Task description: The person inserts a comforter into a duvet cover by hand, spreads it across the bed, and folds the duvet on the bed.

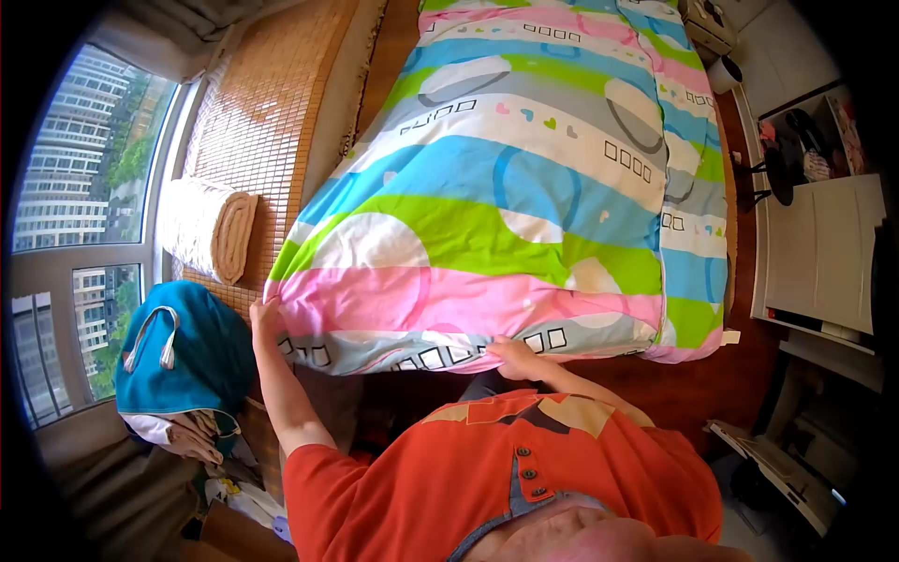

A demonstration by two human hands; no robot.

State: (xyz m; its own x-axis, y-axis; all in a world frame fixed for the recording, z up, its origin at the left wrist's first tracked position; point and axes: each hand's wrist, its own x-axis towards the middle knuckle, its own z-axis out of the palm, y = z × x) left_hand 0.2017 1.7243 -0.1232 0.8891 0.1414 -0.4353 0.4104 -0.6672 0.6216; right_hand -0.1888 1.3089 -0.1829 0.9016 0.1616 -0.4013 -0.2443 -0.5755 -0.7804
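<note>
A quilt (449, 234) with pink, green, blue, white and grey bands, printed with circles, squares and hearts, is spread over the bed. My left hand (265, 317) is closed on its near left corner. Along the near edge, right of the middle, my right hand (511, 358) grips the quilt, fingers partly hidden by the fabric. Slight wrinkles run through the pink band between both hands. On the right, past the quilt's side edge, lies a sheet (695, 234) in a matching pattern.
A rolled cream quilt (211, 229) rests on the bamboo-matted window ledge (272, 103). Left of my arm, a teal cloth (187, 351) covers a pile of clothes. White cabinets (819, 253) stand along the right wall, with wooden floor (740, 384) beside the bed.
</note>
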